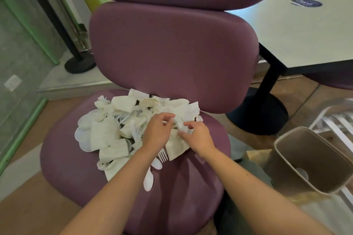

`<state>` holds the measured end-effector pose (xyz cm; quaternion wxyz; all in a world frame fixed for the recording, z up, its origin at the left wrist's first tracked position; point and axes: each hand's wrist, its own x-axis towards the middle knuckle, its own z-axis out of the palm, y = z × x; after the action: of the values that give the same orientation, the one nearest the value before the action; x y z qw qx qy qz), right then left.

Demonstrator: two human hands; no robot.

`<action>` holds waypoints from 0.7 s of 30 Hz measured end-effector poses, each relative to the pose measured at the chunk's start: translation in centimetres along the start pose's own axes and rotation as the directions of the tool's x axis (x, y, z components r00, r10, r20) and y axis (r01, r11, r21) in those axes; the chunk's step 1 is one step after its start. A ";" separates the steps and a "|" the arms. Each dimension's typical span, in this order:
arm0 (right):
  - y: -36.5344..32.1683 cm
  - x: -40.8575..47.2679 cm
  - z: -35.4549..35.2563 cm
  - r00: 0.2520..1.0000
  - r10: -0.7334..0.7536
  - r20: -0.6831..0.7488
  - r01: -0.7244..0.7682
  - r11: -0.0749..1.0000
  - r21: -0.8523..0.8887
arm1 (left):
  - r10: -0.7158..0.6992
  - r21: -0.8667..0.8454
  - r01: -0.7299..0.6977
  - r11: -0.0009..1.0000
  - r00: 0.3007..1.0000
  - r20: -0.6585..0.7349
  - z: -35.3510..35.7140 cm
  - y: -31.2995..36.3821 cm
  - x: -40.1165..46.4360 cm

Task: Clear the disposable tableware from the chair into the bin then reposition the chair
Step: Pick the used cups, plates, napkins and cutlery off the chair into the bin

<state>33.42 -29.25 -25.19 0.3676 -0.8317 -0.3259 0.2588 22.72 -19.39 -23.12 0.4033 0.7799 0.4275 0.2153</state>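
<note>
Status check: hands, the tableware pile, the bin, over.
Left hand and right hand both curled into crumpled napkins. Tableware pile on chair seat. Bin open at right, path unobstructed.

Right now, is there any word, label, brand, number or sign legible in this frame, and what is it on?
Dark oval sticker on the white table: pale lettering, too blurred to read.
Pile of disposable tableware on the purple chair: no print visible.
Bin: no label visible.
Nothing else carries text.
</note>
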 end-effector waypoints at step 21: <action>-6.8 -1.4 -2.3 0.996 -0.081 0.024 0.056 0.842 0.536 | 0.093 -0.078 -0.083 0.994 0.987 0.131 -2.2 -1.3 -0.9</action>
<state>31.67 -27.77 -18.18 0.5862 -0.6780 -0.2788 0.3450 20.10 -18.77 -22.84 0.4491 0.7957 0.3566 0.1950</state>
